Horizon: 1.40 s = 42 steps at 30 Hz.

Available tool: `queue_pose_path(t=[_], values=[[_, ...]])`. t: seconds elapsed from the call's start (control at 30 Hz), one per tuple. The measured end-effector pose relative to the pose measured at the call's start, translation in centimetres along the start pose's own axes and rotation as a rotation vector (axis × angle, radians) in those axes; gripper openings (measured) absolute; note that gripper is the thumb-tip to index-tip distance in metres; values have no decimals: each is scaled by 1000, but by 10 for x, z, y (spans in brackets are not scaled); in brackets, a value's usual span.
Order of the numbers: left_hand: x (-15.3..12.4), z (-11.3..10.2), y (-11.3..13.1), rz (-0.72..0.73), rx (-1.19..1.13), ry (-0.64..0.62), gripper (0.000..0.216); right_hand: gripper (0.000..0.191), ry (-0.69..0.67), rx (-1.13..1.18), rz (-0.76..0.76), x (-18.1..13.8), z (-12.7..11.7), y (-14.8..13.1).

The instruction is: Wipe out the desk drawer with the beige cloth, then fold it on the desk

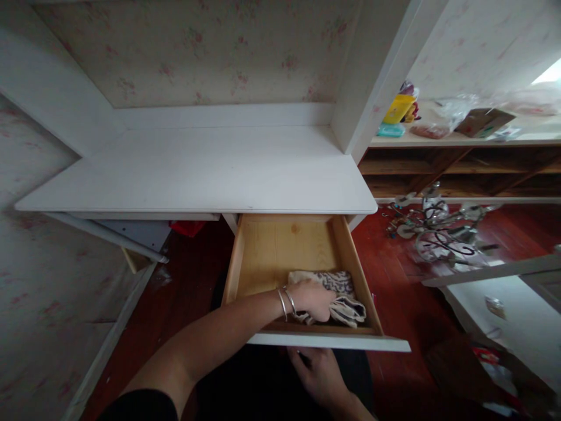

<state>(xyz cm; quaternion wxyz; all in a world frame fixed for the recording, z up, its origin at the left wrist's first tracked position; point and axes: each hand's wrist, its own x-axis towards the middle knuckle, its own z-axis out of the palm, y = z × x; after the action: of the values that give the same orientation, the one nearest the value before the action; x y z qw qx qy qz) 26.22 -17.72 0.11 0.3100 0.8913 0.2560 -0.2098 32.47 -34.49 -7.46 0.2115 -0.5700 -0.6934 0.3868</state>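
Note:
A pale wooden drawer (280,245) with a white front is pulled out from under a white desk. My left hand (313,298), two silver bangles at its wrist, reaches over the front into the drawer. Its fingers are closed on a folded cloth (348,310), cream with a dark pattern, lying in the near right corner. More patterned cloth (335,282) lies just behind the knuckles. Below the drawer front (342,341), my right hand (318,371) has its fingers curled up against it; the fingertips are hidden.
The white desk top (219,169) spans the width above the drawer. To the right, a chandelier (447,228) lies on the red wooden floor by a low shelf unit (438,169) with bags and a box. A white panel (504,316) stands at the lower right.

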Motion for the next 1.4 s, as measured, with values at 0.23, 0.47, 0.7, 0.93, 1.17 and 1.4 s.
queue_pose_path(t=[0.23,0.47,0.7,0.93,1.17,1.4], values=[[-20,9,-30,86,-217,-147,34,37,-6,-12,16,-2,2,2],[-94,30,-65,-79,-231,4,37,38,-29,-8,11,-3,7,7],[-124,34,-88,-211,-162,138,67,35,-2,11,5,-4,11,11],[-78,12,-136,-319,126,377,66,35,25,28,-31,-4,11,12],[-37,-2,-169,-440,96,451,78,34,55,41,-23,-6,17,14],[-2,0,-141,-301,70,513,75,32,66,3,-50,-4,21,18]])
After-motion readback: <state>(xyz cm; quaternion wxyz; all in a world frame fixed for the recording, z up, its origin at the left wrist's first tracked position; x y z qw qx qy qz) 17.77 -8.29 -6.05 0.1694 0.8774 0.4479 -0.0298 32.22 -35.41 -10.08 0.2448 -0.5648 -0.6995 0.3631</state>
